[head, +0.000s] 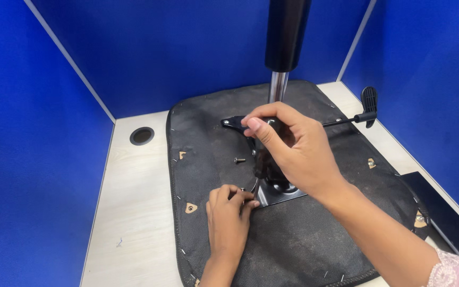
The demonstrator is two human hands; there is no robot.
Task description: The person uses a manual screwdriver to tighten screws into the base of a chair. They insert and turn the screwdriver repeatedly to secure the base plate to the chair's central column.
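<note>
While right hand (288, 151) grips mechanism (269, 170), apparently.

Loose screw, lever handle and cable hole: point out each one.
loose screw (239, 160), head view, on its shank.
lever handle (369, 99), head view, on the flat black paddle.
cable hole (142, 136), head view, on its dark opening.

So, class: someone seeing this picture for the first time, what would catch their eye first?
The right hand at the centre, gripping the black metal mechanism on the upturned chair seat. Next, the shiny gas-lift column rising at top centre. Below, the left hand pinches something small at the plate's corner; a loose screw lies nearby.
</note>
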